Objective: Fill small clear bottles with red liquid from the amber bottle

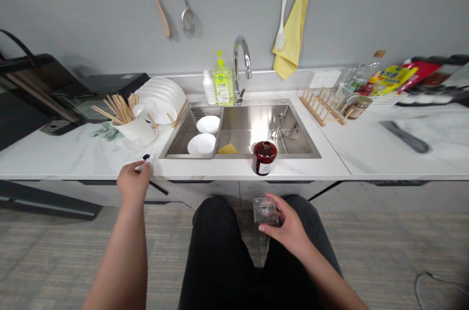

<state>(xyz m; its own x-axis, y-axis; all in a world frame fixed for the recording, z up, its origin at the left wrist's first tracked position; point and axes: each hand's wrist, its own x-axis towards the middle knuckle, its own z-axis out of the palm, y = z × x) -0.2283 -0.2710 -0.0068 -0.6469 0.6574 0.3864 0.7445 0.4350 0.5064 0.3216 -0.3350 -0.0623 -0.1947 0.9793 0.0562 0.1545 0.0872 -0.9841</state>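
My left hand [132,184] is closed on a thin white stick with a black tip [146,158], at the counter's front edge left of the sink. My right hand [289,226] holds a clear square lid [266,210] over my lap, below the counter. A dark red glass jar [264,157] with an open mouth stands on the counter edge in front of the sink [293,127], just above my right hand.
A wire basket in the sink's left half holds two white bowls [204,135], with a yellow sponge [227,149] beside it. White plates [161,97] and a cup of chopsticks [128,122] stand at the left. Soap bottle [223,83], tap [240,63], wooden rack [322,105] and condiments [366,88] line the back.
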